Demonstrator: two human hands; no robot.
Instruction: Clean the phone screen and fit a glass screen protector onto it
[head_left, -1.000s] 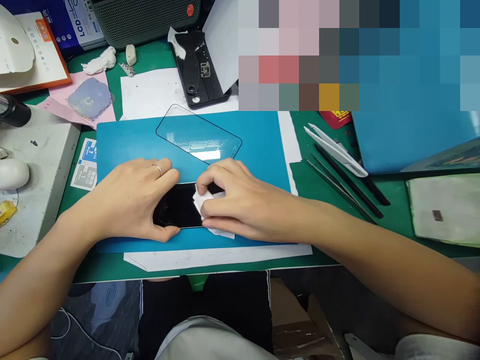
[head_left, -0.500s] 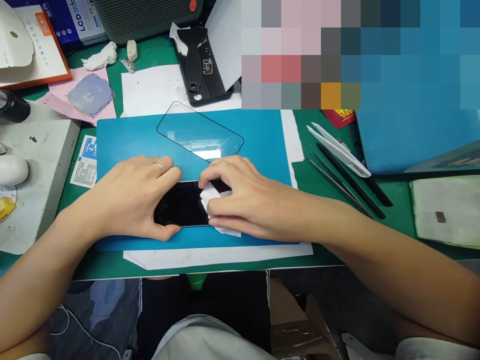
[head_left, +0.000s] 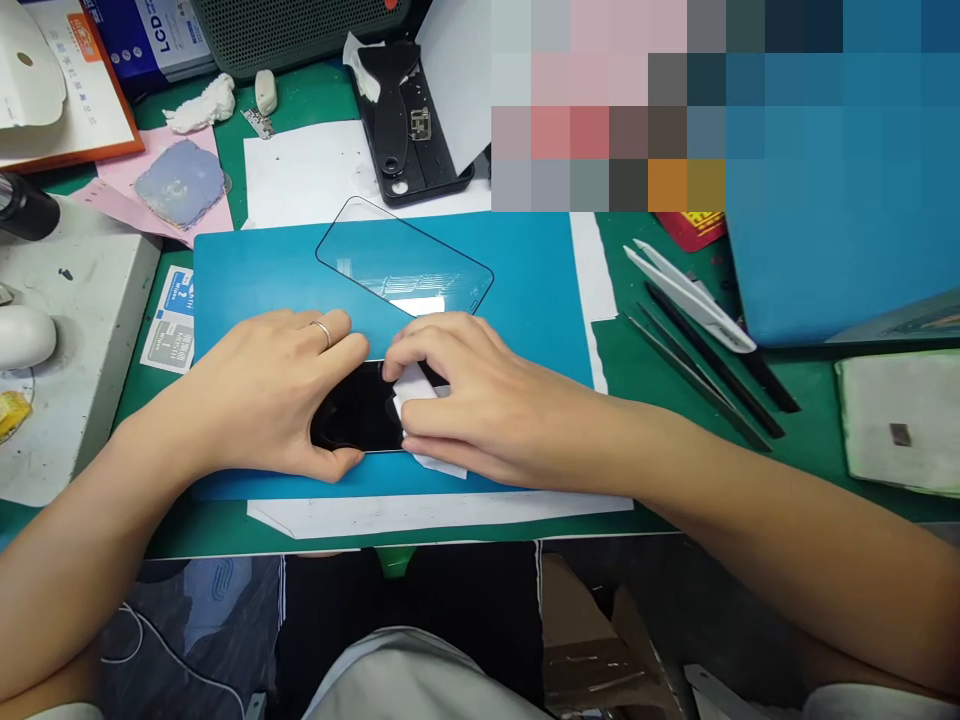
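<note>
A dark-screened phone (head_left: 364, 410) lies flat on a blue mat (head_left: 255, 270), partly covered by both hands. My left hand (head_left: 281, 395), with a ring on one finger, grips the phone's left end between thumb and fingers. In my right hand (head_left: 469, 400) is a folded white wipe (head_left: 414, 388), pinched and pressed onto the screen; the phone's right end is mostly hidden beneath this hand. Just beyond my hands, a clear screen protector (head_left: 409, 255) with a black border rests at a slant on the mat.
Several tweezers and slim tools, including white tweezers (head_left: 694, 295), lie right of the mat. A black phone case (head_left: 427, 150) with a dark scraper on it is at the back. Left are wipe packets (head_left: 169, 325) and a white box (head_left: 82, 330); far right, a pale pad (head_left: 900, 420).
My right hand has slid slightly left along the screen with the wipe. My left hand keeps its hold on the phone. The view has shifted a little.
</note>
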